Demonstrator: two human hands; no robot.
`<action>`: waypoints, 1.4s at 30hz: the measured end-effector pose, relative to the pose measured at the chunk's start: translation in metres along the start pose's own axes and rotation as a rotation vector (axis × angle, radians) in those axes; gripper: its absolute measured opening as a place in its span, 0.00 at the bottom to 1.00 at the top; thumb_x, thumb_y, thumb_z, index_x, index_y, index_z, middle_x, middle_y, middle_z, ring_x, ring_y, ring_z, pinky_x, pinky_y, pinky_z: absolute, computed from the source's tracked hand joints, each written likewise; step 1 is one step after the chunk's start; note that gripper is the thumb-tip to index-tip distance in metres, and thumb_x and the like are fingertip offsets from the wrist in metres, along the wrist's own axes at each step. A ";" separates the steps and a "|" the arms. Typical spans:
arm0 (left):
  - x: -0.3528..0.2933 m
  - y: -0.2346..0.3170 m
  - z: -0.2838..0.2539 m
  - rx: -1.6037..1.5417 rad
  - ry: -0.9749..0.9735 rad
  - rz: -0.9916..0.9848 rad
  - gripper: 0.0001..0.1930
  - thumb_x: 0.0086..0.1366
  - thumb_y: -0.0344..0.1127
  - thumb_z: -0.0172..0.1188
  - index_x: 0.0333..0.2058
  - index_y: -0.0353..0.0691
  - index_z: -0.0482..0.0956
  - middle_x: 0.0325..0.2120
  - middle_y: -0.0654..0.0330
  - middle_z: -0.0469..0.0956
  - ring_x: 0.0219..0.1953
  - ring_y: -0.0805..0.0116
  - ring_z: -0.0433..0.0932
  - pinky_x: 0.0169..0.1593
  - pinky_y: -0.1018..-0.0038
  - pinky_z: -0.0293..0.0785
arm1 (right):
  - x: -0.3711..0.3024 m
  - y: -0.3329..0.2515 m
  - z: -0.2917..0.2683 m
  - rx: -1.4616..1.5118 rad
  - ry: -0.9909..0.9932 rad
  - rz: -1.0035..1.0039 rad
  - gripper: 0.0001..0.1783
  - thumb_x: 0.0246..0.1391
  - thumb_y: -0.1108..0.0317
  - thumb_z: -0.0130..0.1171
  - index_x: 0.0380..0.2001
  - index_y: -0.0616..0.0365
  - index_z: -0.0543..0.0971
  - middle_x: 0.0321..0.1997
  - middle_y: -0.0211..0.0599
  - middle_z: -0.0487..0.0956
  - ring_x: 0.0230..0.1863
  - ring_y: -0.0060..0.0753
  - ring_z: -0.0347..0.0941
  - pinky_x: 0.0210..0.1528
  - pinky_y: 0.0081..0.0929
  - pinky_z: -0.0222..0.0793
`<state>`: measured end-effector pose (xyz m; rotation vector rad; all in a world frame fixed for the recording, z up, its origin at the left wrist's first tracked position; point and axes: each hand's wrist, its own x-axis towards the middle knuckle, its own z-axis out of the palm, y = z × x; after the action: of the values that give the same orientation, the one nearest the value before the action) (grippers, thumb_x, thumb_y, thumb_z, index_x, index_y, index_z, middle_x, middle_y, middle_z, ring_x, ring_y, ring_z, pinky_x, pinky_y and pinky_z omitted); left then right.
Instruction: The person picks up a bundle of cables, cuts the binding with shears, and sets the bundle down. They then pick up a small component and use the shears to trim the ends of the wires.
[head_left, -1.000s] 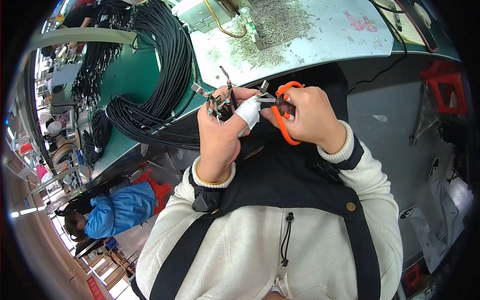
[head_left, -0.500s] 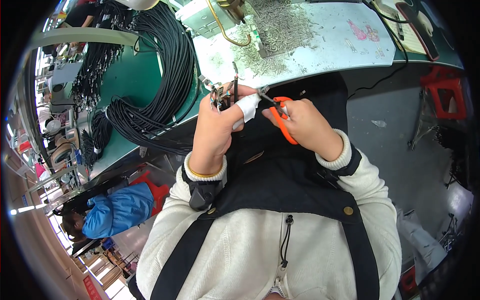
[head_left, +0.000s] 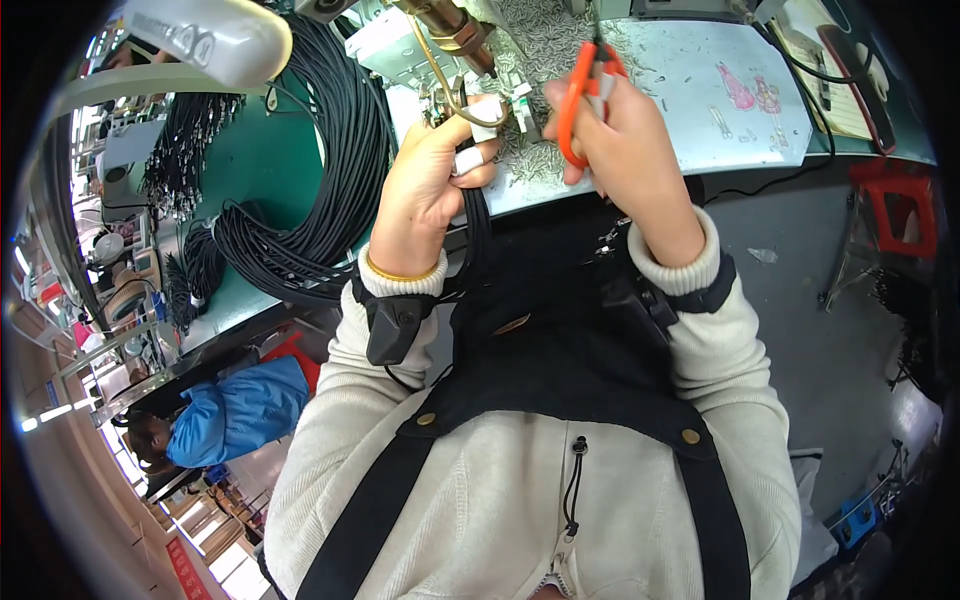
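My left hand (head_left: 425,185), with white wraps on its thumb and a finger, is closed round several black cables (head_left: 478,230). Their lengths hang down below the palm, and the metal ends (head_left: 438,100) stick out above the fingers. Just to the right of the fingertips is a small green-and-white fixture (head_left: 522,105) under a brass-coloured machine head (head_left: 450,28). My right hand (head_left: 640,145) grips orange-handled pliers (head_left: 575,110) over the bench, jaws pointing away from me. The pliers are apart from the cables.
Small silvery metal pieces (head_left: 555,150) lie heaped over the white worktop (head_left: 690,110). A large coil of black cable (head_left: 335,200) takes up the left of the bench. A white lamp-like head (head_left: 215,40) hangs at upper left. A red stool (head_left: 895,205) stands right.
Both hands have moved away from my body, over the bench. The pliers have left the cable ends and swung to point away. My left hand has brought the cables beside the fixture.
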<state>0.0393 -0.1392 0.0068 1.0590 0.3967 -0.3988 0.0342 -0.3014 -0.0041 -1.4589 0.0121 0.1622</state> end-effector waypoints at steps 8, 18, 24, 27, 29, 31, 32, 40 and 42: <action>0.002 0.004 -0.006 0.154 -0.020 0.057 0.07 0.52 0.26 0.56 0.31 0.33 0.71 0.14 0.68 0.63 0.12 0.84 0.56 0.13 0.86 0.46 | 0.020 0.005 0.007 -0.042 -0.146 0.076 0.14 0.53 0.61 0.48 0.22 0.60 0.66 0.11 0.24 0.62 0.09 0.15 0.58 0.12 0.16 0.54; 0.000 0.002 -0.004 0.175 -0.009 0.097 0.07 0.52 0.28 0.56 0.30 0.34 0.71 0.15 0.67 0.64 0.11 0.84 0.56 0.13 0.86 0.46 | 0.017 0.003 0.009 0.029 -0.112 0.112 0.12 0.51 0.62 0.51 0.28 0.63 0.69 0.11 0.24 0.63 0.08 0.14 0.57 0.11 0.13 0.52; -0.003 -0.001 0.004 0.218 0.055 0.148 0.07 0.50 0.27 0.58 0.29 0.35 0.72 0.14 0.68 0.65 0.11 0.85 0.56 0.13 0.86 0.47 | 0.019 0.007 0.008 0.080 -0.118 0.083 0.12 0.51 0.63 0.51 0.29 0.63 0.70 0.11 0.24 0.64 0.08 0.14 0.57 0.11 0.13 0.53; -0.005 -0.003 0.007 0.240 0.095 0.197 0.06 0.50 0.27 0.59 0.28 0.36 0.72 0.15 0.68 0.66 0.11 0.85 0.57 0.13 0.86 0.48 | 0.018 0.007 0.008 0.080 -0.120 0.080 0.11 0.51 0.64 0.51 0.29 0.63 0.70 0.12 0.24 0.64 0.08 0.14 0.57 0.11 0.13 0.53; -0.005 -0.002 0.006 0.238 0.088 0.192 0.06 0.50 0.27 0.59 0.27 0.36 0.72 0.15 0.68 0.66 0.11 0.85 0.57 0.13 0.86 0.48 | 0.017 0.005 0.009 0.062 -0.105 0.090 0.10 0.51 0.65 0.50 0.29 0.62 0.70 0.12 0.24 0.63 0.08 0.14 0.57 0.11 0.13 0.53; -0.004 -0.001 0.006 0.236 0.076 0.181 0.06 0.49 0.27 0.59 0.27 0.36 0.72 0.15 0.67 0.67 0.11 0.85 0.58 0.13 0.86 0.48 | 0.016 0.003 0.010 0.052 -0.098 0.091 0.10 0.51 0.65 0.50 0.29 0.62 0.70 0.12 0.24 0.63 0.08 0.14 0.56 0.11 0.14 0.53; -0.004 -0.001 0.005 0.235 0.075 0.184 0.06 0.49 0.27 0.59 0.27 0.36 0.72 0.15 0.67 0.67 0.11 0.85 0.58 0.13 0.86 0.48 | 0.016 0.003 0.010 0.037 -0.095 0.094 0.10 0.51 0.65 0.50 0.29 0.62 0.70 0.12 0.24 0.63 0.08 0.14 0.57 0.11 0.14 0.53; -0.015 -0.002 0.005 0.225 0.022 0.179 0.05 0.52 0.28 0.57 0.28 0.34 0.73 0.16 0.67 0.67 0.14 0.83 0.60 0.14 0.85 0.51 | 0.009 0.008 0.008 0.055 -0.123 0.026 0.11 0.52 0.64 0.49 0.30 0.62 0.69 0.11 0.24 0.62 0.09 0.15 0.57 0.12 0.14 0.53; -0.025 -0.006 0.005 0.079 -0.009 0.137 0.05 0.54 0.29 0.54 0.29 0.34 0.73 0.18 0.66 0.68 0.17 0.81 0.63 0.18 0.84 0.56 | 0.002 0.008 0.005 0.139 -0.181 0.013 0.11 0.52 0.64 0.49 0.30 0.62 0.69 0.11 0.24 0.62 0.10 0.14 0.57 0.12 0.14 0.53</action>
<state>0.0151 -0.1430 0.0164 1.1536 0.3007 -0.2986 0.0345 -0.2951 -0.0118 -1.3016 -0.1126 0.2974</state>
